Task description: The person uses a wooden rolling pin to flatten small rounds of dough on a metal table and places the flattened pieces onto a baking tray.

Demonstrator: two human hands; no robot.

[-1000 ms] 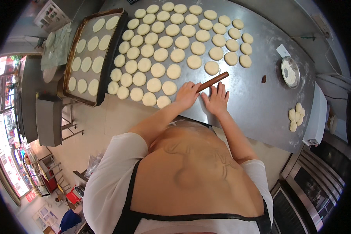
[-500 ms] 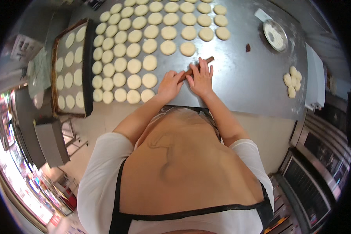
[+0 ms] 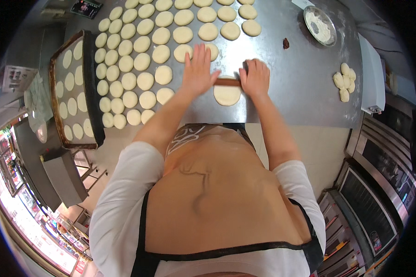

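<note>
A short brown rolling pin (image 3: 227, 82) lies crosswise over the far part of a flat, pale dough round (image 3: 227, 96) on the metal table. My right hand (image 3: 256, 77) is closed over the pin's right end, its fingers somewhat blurred; a dark bit I cannot make out shows at its inner edge. My left hand (image 3: 198, 71) is stretched out flat, thumb spread toward the pin's left end. Its fingertips reach between two dough rounds, a left one (image 3: 182, 52) and a right one (image 3: 211, 51), partly covering them; whether they touch cannot be seen.
Rows of dough rounds (image 3: 145, 81) cover the table's left and far parts. A dark-rimmed baking tray (image 3: 99, 124) of flattened rounds stands at left. Rightward are a metal bowl of white flour (image 3: 321, 27), a small dark brown piece (image 3: 286, 43) and a cluster of dough pieces (image 3: 345, 82).
My left hand has come off the pin and opened out to the left and away. The pin has turned from slanted to crosswise. A dough round now shows beneath it. The whole view has shifted.
</note>
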